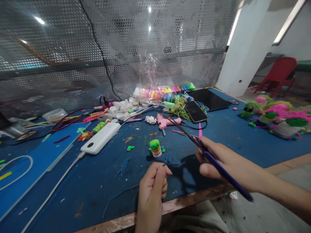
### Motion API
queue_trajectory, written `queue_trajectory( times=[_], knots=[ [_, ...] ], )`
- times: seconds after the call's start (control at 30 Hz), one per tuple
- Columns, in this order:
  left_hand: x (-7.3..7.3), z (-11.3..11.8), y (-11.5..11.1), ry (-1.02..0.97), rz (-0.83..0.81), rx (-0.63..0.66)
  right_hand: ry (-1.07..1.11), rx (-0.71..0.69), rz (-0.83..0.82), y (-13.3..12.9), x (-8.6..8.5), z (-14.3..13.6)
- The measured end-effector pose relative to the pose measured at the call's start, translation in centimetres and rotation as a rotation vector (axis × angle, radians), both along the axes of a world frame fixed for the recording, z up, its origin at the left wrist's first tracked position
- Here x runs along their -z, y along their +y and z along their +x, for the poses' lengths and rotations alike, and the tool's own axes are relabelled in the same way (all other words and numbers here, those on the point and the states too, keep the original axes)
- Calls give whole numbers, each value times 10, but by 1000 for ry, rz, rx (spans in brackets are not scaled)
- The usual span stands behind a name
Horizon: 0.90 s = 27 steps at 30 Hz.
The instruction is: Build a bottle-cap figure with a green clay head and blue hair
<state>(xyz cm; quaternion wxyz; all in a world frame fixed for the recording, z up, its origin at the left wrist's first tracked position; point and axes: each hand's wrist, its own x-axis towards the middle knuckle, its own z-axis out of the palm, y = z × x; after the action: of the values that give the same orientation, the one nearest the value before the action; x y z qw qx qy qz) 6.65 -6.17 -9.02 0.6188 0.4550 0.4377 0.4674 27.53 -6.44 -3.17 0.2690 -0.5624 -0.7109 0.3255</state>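
Observation:
My left hand (153, 189) is closed in a pinch on blue yarn (120, 194); a long tail of it trails to the left and a short end pokes out past the fingertips. In my right hand (221, 158) is a pair of scissors (213, 161) with dark blue handles, blades pointing up and left over the table. Just beyond my left hand stands a small clay figure (155, 149) with a green head and a yellow and white body. Cut bits of blue yarn (123, 166) lie to its left.
A pink glue gun (167, 121), a phone (195, 111) and a yarn pile (181, 110) lie farther back. At left is a white power bank (100, 138) with a cable. Several finished figures (279, 116) stand at right. Clay packs (167, 92) line the perforated panel (121, 42).

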Motion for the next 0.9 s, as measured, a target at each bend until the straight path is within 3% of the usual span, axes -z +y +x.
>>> queue_trajectory(
  times=[0.2, 0.33, 0.53, 0.7, 0.9],
  knots=[
    [-5, 2, -2, -134, 39, -158, -165, -70, 107, -43, 20, 22],
    [-5, 3, -3, -175, 26, -156, -263, -49, 301, -57, 37, 22],
    [-8, 9, -8, -184, -105, -134, -413, -89, 320, -46, 24, -2],
    [-15, 16, -14, -237, -263, -243, -472, -109, 228, -38, 19, -17],
    [-15, 12, -10, -152, -207, -206, -545, -91, 352, -35, 22, -20]
  ],
)
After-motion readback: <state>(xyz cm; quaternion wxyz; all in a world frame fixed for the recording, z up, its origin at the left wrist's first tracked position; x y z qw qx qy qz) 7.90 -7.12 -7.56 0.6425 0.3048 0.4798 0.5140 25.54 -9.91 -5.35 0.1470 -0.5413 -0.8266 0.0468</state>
